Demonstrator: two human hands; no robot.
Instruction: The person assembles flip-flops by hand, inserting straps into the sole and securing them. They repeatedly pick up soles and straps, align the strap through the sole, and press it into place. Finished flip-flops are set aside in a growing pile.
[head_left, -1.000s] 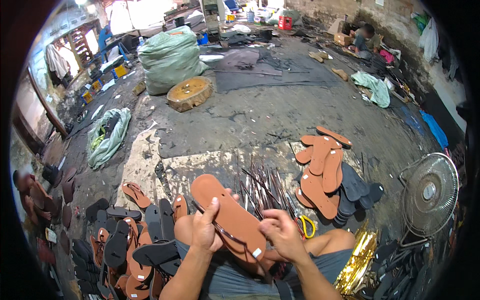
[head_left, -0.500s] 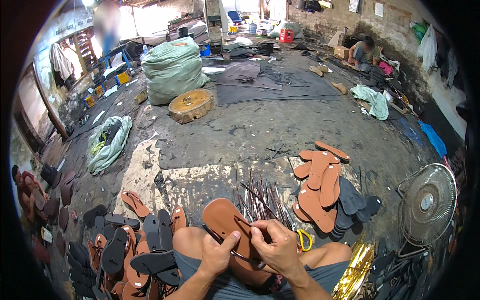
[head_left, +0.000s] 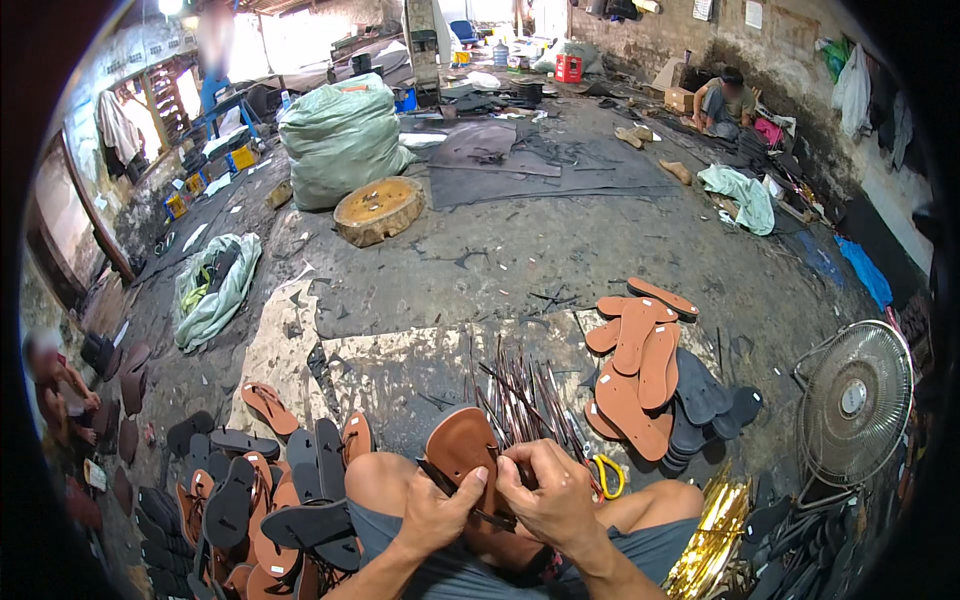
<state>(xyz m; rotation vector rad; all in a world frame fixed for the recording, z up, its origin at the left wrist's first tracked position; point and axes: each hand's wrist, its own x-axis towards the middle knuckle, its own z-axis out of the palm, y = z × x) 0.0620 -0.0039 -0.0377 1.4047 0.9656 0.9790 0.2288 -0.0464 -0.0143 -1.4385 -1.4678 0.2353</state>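
A brown flip-flop sole (head_left: 459, 441) is tilted up above my lap, with dark straps on it. My left hand (head_left: 440, 508) is closed on its left edge, the thumb lying on the upper face. My right hand (head_left: 549, 490) is closed at the sole's right side, thumb and fingers pinched near the strap; what lies in the pinch is hidden. Beyond the sole, a bundle of thin dark strips (head_left: 520, 390) lies on the floor. Yellow-handled scissors (head_left: 608, 477) rest beside my right hand.
Brown soles (head_left: 636, 370) and dark soles (head_left: 708, 390) are piled at right, near a standing fan (head_left: 856, 405). Gold strips (head_left: 708, 545) lie by my right knee. Finished flip-flops (head_left: 270, 495) heap at left. A big green sack (head_left: 345, 140) and round wooden block (head_left: 380, 210) stand farther off.
The sole has tipped, its toe end now lower and foreshortened. Both hands keep their places on it, my right pinch shifting slightly. The view has shifted a little.
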